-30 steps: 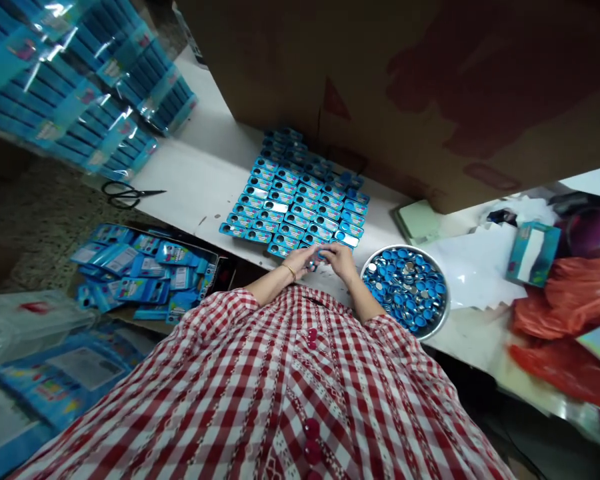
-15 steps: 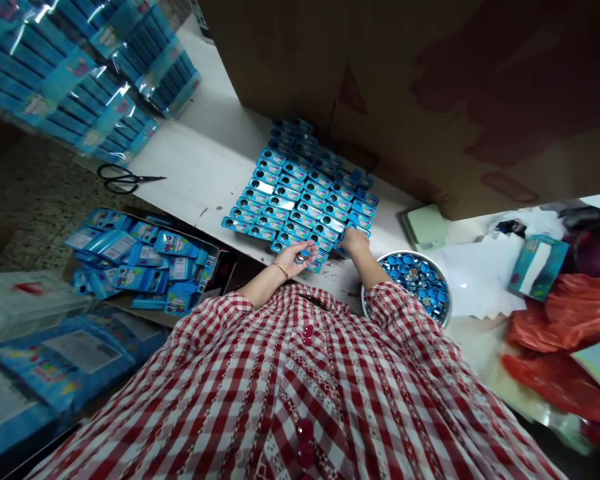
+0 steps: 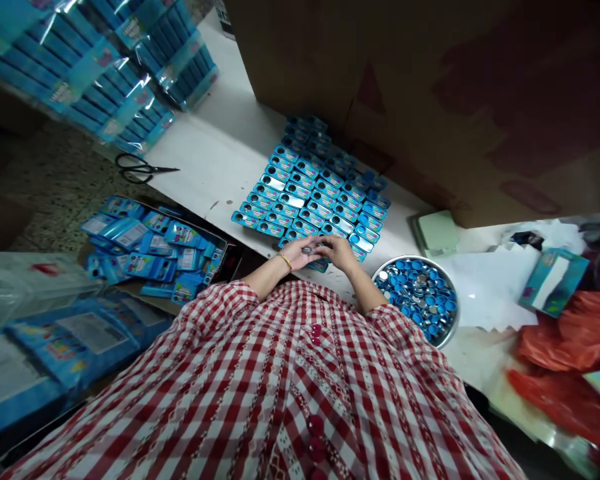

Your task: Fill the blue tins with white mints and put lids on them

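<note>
My left hand [image 3: 299,253] is palm up and cupped at the near edge of the rows, with small round blue-and-silver caps in it, mostly covered now. Reaching over it from the right, my right hand [image 3: 339,251] has its fingers bent together at the left palm; what they pinch is hidden. Just beyond both hands lie rows of small blue rectangular tins [image 3: 310,193], many with a dark round spot at one end. A metal bowl [image 3: 457,320] by my right forearm holds many loose round caps [image 3: 415,293].
Black scissors [image 3: 145,169] lie at the table's left edge. Below them stands a carton of blue packs [image 3: 150,257]. Wrapped blue stacks [image 3: 95,73] are at the upper left. A large cardboard box [image 3: 380,100] walls off the back. A green block [image 3: 436,232] and red plastic bags [image 3: 570,333] are rightward.
My right hand has moved left from the tins to my left palm, and its fingers now meet there. The whole view has shifted slightly to the right.
</note>
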`<state>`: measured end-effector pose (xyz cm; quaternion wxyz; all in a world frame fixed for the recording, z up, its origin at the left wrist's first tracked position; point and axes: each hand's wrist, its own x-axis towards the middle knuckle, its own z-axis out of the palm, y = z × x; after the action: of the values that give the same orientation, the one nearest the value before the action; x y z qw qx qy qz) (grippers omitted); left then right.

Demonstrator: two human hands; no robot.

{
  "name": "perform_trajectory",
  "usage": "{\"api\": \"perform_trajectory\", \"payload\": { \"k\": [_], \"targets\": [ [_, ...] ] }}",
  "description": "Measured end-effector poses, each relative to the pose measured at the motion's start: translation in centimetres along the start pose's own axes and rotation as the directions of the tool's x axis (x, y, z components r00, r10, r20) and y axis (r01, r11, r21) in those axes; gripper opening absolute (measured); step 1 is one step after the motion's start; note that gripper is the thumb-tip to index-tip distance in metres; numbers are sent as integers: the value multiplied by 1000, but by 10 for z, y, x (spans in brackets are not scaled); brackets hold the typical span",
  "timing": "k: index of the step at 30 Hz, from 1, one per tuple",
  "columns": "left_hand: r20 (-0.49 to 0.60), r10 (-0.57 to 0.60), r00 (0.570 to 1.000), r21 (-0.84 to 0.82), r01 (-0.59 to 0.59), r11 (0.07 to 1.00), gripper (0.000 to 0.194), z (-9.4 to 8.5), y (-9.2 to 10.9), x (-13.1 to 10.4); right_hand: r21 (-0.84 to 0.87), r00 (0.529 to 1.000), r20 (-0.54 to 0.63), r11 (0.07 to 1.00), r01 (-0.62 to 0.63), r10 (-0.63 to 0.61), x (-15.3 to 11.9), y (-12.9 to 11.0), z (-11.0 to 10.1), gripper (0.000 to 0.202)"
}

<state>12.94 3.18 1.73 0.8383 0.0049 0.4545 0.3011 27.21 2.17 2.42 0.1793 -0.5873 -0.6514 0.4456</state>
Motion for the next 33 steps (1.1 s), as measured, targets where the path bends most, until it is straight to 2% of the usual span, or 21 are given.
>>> {"api": "perform_trajectory", "payload": {
  "k": [2, 3, 5, 7, 9, 11, 14, 16, 18, 19, 21, 23, 24, 26, 28, 31, 33],
  "targets": [
    [0, 5, 1000, 37, -5, 999, 14, -7, 3, -6, 91, 996, 8, 992, -92, 92, 1, 6, 1, 22],
    [-13, 4, 1000, 66, -3, 998, 13, -10, 4, -9, 99, 995, -18, 990, -98, 100, -1, 8, 2, 23],
    [-37, 0, 999, 136, 5, 991, 14, -16, 7, -14, 46, 997, -73, 999, -11, 15, -6, 6, 4, 23],
    [-49, 8, 999, 186, 1, 983, 11, -22, 8, -19, 2, 991, -67, 993, 118, -118, -12, -1, 9, 22],
    [-53, 50, 997, 192, -39, 981, 4, -25, 7, -22, 57, 985, -58, 984, 168, -164, -17, -7, 16, 16],
    [-71, 81, 994, 197, -65, 978, 6, -26, 5, -24, 160, 987, -115, 979, 129, -111, -18, -9, 23, 18],
    [-106, 124, 987, 221, -98, 970, 11, -23, -1, -25, 315, 983, -178, 949, 19, 39, -15, -6, 34, 25],
    [-113, 171, 979, 225, -142, 964, 14, -21, -5, -26, 425, 975, -157, 902, -77, 157, -13, -2, 38, 25],
    [-106, 196, 975, 217, -170, 961, 15, -21, -5, -28, 480, 964, -75, 857, -188, 254, -12, 1, 37, 26],
    [-108, 203, 973, 210, -177, 962, 15, -23, -3, -29, 457, 958, -36, 857, -237, 285, -11, 2, 36, 24],
    [-145, 234, 961, 175, -208, 962, 12, -30, 4, -31, 287, 951, -30, 914, -286, 307, -10, 2, 31, 15],
    [-223, 287, 932, 127, -264, 956, 9, -41, 13, -34, -4, 960, -67, 962, -274, 273, -8, -3, 28, 10],
    [-264, 304, 915, 105, -287, 952, 8, -46, 17, -35, -158, 967, -60, 954, -255, 249, -6, -7, 28, 10],
    [-326, 315, 892, 71, -309, 948, 7, -54, 23, -37, -410, 970, 21, 887, -213, 243, -1, -18, 31, 14],
    [-342, 307, 888, 51, -309, 950, 6, -57, 25, -39, -576, 949, 105, 796, -187, 299, 6, -29, 36, 24],
    [-309, 297, 903, 35, -302, 953, 4, -55, 22, -40, -709, 908, 148, 682, -179, 392, 19, -40, 43, 39],
    [-284, 290, 914, 27, -295, 955, 2, -52, 20, -40, -737, 894, 157, 652, -177, 420, 27, -41, 44, 43]
  ]
}}
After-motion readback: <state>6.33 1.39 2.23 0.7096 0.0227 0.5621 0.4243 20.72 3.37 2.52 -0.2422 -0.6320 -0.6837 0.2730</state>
